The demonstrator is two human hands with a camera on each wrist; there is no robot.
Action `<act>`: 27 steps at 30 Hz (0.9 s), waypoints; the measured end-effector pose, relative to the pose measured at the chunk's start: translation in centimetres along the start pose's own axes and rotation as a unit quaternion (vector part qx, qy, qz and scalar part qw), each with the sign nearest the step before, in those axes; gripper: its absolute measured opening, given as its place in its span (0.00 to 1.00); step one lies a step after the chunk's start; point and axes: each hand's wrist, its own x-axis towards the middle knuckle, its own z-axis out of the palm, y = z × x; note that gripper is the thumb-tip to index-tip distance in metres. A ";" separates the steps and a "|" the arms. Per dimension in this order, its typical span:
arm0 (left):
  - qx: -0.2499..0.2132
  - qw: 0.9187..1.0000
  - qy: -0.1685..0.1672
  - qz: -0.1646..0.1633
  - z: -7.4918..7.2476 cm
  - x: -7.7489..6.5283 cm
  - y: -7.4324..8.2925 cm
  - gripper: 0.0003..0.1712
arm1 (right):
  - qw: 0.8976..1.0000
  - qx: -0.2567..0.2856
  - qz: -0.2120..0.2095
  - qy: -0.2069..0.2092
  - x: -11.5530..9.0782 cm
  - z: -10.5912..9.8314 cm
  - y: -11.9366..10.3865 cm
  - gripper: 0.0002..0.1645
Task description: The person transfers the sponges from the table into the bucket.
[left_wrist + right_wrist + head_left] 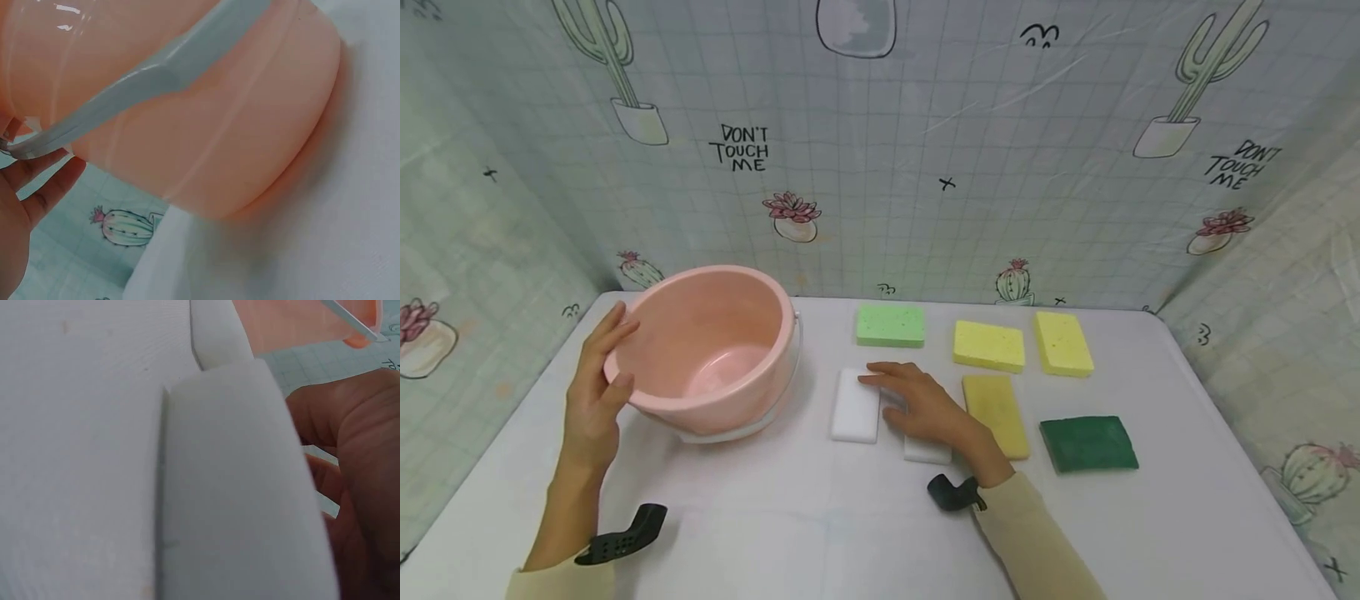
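Note:
My left hand (593,396) grips the left rim of a pink bucket (724,412), thumb at the near side of the rim and fingers at its outer side. The bucket leans, its mouth turned toward me, and its pale handle (156,78) hangs down against the wall. My right hand (928,407) is over two white sponges, its fingers loosely bent. The index fingertip overlaps the top of the left white sponge (854,410) in the head view. Partly hidden under the palm lies the other white sponge (927,451), large in the right wrist view.
Behind the right hand lie a light green sponge (891,326) and two yellow sponges, one (988,346) left of the other (1063,344). A darker yellow sponge (996,415) and a dark green scouring pad (1089,443) are to the right. Patterned cloth (880,167) encloses the white table (775,517).

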 end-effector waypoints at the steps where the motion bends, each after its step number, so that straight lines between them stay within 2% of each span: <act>1: -0.005 1.000 0.001 0.000 0.0 0.0 -0.1 0.31 | 1.000 -0.004 0.000 -0.002 0.0 0.0 0.0 0.31; 10: -0.029 0.999 -0.009 0.033 0.1 0.0 -1.0 0.31 | 1.000 -0.014 -0.011 0.016 -0.1 0.4 0.2 0.31; 19: -0.030 0.999 -0.014 0.020 0.0 -0.1 -0.9 0.31 | 0.999 0.019 0.008 0.038 -0.3 0.5 0.0 0.28; 27: -0.035 0.999 -0.010 0.020 0.0 0.0 -0.9 0.31 | 0.999 0.020 0.013 0.040 -0.5 0.4 0.0 0.33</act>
